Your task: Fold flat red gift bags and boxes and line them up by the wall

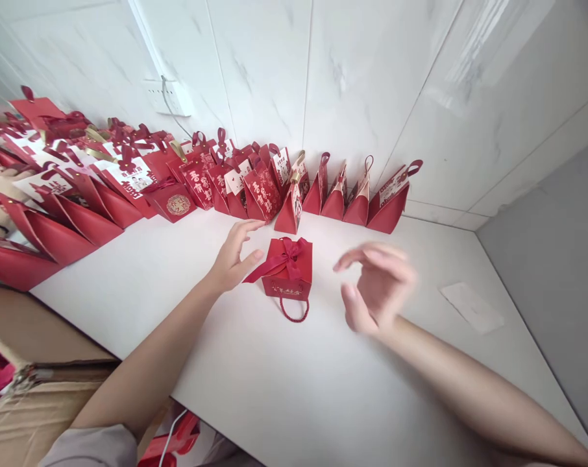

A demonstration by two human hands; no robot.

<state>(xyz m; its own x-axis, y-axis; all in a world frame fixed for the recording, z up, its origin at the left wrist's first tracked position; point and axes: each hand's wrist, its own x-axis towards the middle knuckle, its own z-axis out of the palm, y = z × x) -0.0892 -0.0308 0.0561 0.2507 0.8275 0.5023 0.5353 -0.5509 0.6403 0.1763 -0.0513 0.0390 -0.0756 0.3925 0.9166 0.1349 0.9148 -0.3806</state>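
Small red paper gift box (288,269), ribbon-tied, unheld.
Left hand (233,256), right hand (379,285) spread empty; box likely light, crushable: take its sides.

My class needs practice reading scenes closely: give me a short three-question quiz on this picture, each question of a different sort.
1. True or false: the right hand holds the red gift box.
2. What tops the box? A ribbon bow; B gold coin; C sticker.
3. Fill in: the white paper slip lies to the box's ___.
Key: 1 false, it is open and apart from the box; 2 A; 3 right.
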